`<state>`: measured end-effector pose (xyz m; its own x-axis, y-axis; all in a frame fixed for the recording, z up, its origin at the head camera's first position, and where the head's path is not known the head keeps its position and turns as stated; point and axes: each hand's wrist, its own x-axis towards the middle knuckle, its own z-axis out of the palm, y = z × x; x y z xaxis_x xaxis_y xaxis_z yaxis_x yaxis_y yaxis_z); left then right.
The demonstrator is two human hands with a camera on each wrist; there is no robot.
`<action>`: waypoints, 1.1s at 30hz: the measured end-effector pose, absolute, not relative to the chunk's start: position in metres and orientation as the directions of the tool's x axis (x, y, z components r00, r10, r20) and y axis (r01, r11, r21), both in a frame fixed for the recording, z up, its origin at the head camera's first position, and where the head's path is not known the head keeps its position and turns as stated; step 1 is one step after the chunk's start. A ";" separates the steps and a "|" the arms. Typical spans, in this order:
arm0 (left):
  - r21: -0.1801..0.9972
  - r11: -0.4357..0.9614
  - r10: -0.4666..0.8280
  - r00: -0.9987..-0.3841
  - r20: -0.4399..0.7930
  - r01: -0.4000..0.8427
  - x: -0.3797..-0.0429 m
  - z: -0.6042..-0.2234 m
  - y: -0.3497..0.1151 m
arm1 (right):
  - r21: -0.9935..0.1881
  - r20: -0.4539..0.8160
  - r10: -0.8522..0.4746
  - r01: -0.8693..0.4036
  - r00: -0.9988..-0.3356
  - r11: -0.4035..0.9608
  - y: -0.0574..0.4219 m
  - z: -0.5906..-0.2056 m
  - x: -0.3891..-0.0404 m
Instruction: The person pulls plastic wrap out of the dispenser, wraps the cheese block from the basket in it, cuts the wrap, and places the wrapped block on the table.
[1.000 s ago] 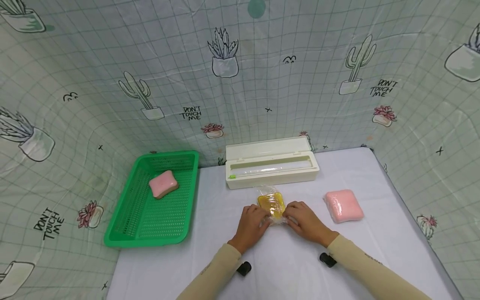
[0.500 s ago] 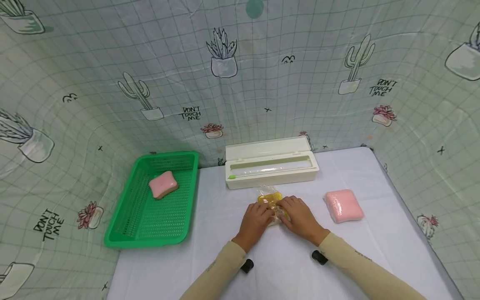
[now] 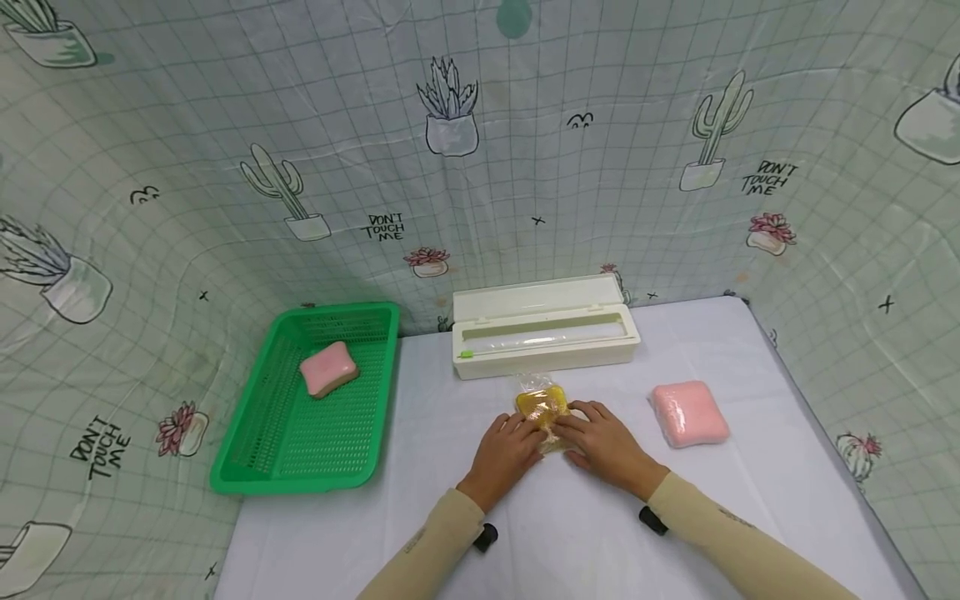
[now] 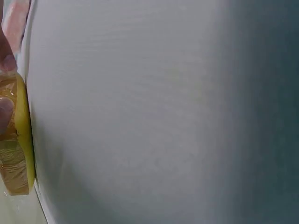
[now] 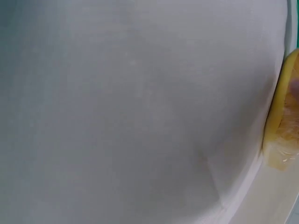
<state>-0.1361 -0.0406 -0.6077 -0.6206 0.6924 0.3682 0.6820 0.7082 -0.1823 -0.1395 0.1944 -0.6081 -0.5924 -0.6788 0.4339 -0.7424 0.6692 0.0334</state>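
A yellow-and-brown sponge lies on the table under clear cling film, and a loose flap of film sticks out beyond its far edge. My left hand rests at its near left side, fingertips on the film. From the near right my right hand touches the wrapped top with its fingers. In the left wrist view the sponge shows a yellow lower layer and a brown top, with a fingertip pressed on it. Its edge also shows in the right wrist view. The hands partly hide the near end.
Behind the hands stands a white cling film box, lid raised, a roll inside. At left, a green basket holds a pink-and-brown sponge. A wrapped pink sponge lies to the right. A patterned curtain surrounds the table.
Both hands came inward from the film at the near edge onto the sponge's top. Since then they have drawn back slightly and uncovered more of it.
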 end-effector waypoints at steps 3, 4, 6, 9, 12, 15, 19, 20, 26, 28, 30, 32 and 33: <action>-0.178 0.707 0.693 -0.621 0.366 0.684 -0.136 -0.608 -0.041 | 0.011 0.415 -0.670 -0.733 -0.615 0.680 0.194 -0.610 -0.140; -0.180 0.705 0.694 -0.616 0.371 0.686 -0.136 -0.608 -0.041 | 0.009 0.425 -0.668 -0.735 -0.611 0.678 0.193 -0.610 -0.140; -0.179 0.702 0.694 -0.605 0.391 0.689 -0.135 -0.607 -0.042 | -0.007 0.459 -0.658 -0.743 -0.597 0.669 0.192 -0.612 -0.141; -0.176 0.696 0.691 -0.583 0.426 0.696 -0.134 -0.606 -0.044 | -0.032 0.511 -0.649 -0.767 -0.564 0.641 0.191 -0.613 -0.140; -0.157 0.683 0.697 -0.572 0.433 0.714 -0.132 -0.607 -0.046 | -0.050 0.528 -0.655 -0.789 -0.541 0.612 0.192 -0.614 -0.137; -0.128 0.671 0.709 -0.580 0.401 0.731 -0.131 -0.608 -0.048 | -0.048 0.504 -0.671 -0.793 -0.544 0.607 0.192 -0.615 -0.136; -0.024 0.683 0.684 -0.628 0.372 0.730 -0.131 -0.605 -0.048 | -0.051 0.470 -0.675 -0.781 -0.569 0.623 0.192 -0.611 -0.137; 0.025 0.693 0.662 -0.650 0.374 0.720 -0.131 -0.603 -0.048 | -0.065 0.470 -0.665 -0.774 -0.581 0.630 0.192 -0.609 -0.138; 0.353 0.791 0.380 -0.853 0.358 0.500 -0.148 -0.590 -0.037 | -0.235 0.464 -0.483 -0.629 -0.742 0.741 0.182 -0.591 -0.158; 0.432 0.819 0.274 -0.920 0.282 0.376 -0.156 -0.588 -0.032 | -0.296 0.414 -0.407 -0.543 -0.814 0.786 0.176 -0.586 -0.170; 0.485 0.833 0.191 -0.961 0.201 0.267 -0.164 -0.586 -0.027 | -0.337 0.337 -0.348 -0.457 -0.875 0.823 0.172 -0.582 -0.181; 0.510 0.840 0.142 -0.982 0.121 0.184 -0.171 -0.585 -0.023 | -0.370 0.257 -0.309 -0.389 -0.916 0.844 0.169 -0.582 -0.191; 0.518 0.841 0.127 -0.987 0.094 0.158 -0.174 -0.585 -0.021 | -0.388 0.220 -0.298 -0.364 -0.929 0.847 0.167 -0.582 -0.195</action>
<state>-0.1741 -0.0212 -0.5845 -0.9873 0.1274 0.0945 0.1580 0.8408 0.5178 -0.1952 0.1675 -0.5824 -0.9288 -0.2983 0.2199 -0.3638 0.8468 -0.3880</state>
